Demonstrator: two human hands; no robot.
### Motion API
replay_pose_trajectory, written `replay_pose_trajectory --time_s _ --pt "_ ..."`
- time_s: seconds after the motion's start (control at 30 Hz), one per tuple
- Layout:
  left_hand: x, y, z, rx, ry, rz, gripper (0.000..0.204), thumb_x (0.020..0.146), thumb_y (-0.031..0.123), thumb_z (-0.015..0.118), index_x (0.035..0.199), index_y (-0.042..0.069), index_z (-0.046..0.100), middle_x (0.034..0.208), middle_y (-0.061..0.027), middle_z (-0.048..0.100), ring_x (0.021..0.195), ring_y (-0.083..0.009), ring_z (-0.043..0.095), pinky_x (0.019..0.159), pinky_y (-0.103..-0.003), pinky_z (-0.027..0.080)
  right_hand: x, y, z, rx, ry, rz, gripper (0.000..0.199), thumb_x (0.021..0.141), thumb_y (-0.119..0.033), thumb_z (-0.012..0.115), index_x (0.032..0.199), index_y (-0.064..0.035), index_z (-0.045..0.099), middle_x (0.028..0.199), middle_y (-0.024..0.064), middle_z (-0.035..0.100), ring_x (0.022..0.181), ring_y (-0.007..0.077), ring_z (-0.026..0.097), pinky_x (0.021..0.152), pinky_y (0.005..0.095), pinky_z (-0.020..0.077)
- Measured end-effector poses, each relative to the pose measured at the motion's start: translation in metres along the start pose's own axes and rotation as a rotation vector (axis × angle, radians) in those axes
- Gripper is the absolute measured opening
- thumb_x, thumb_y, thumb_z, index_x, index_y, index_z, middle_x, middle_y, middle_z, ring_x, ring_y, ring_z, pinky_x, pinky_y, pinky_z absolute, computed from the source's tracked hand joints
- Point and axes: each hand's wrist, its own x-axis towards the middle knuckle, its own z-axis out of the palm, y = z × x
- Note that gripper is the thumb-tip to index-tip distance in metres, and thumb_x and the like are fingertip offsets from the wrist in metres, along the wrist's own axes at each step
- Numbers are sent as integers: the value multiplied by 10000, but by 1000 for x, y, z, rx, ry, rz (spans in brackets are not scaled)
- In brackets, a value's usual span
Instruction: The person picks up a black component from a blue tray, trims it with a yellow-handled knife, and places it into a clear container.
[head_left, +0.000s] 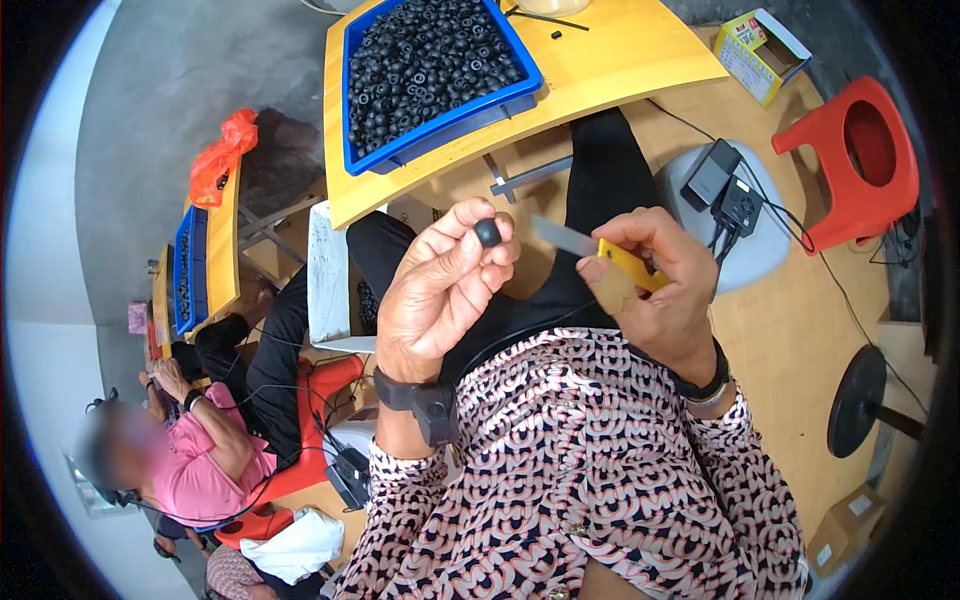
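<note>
Between the thumb and fingers of my left hand [437,282] is a small black rounded part [487,233], which looks like a rubber cap. My right hand [672,285] is closed around a utility knife [632,264] with a yellow handle. Its pale blade points left toward the black part, with a gap between them. Both hands are held above my lap, close to the near edge of the yellow table [600,62]. On that table stands a blue tray [455,112] heaped with many similar black parts [428,75].
A white box [328,270] stands beside my left knee. On the right are a pale stool [735,262] bearing black devices [738,205] with cables, a red stool [862,150] and an open carton [762,55]. A person in pink [215,455] sits at the left near another blue tray [187,270].
</note>
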Motion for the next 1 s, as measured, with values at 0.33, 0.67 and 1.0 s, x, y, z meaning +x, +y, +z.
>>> replay_pose_trajectory --time_s 0.33,0.67,1.0 --pt "-4 -13 1 20 -44 -12 329 798 89 636 1086 -13 513 1008 -144 572 928 -202 568 816 -310 469 2 -4 22 -49 -9 -335 271 653 -102 754 827 -24 562 609 67 549 453 163 524 396 251 365" --pt "-7 -15 2 76 7 18 328 811 89 624 1091 -28 499 987 -160 566 789 -159 562 752 -247 471 2 -8 20 -131 -45 -333 238 682 -114 723 819 -36 545 644 83 541 518 232 568 431 306 424" --pt "-8 -15 1 77 9 23 333 808 85 625 1094 -27 497 990 -162 562 789 -157 567 745 -243 480 2 -6 21 -126 -57 -335 236 691 -110 717 828 -35 540 648 87 543 514 233 569 426 303 422"
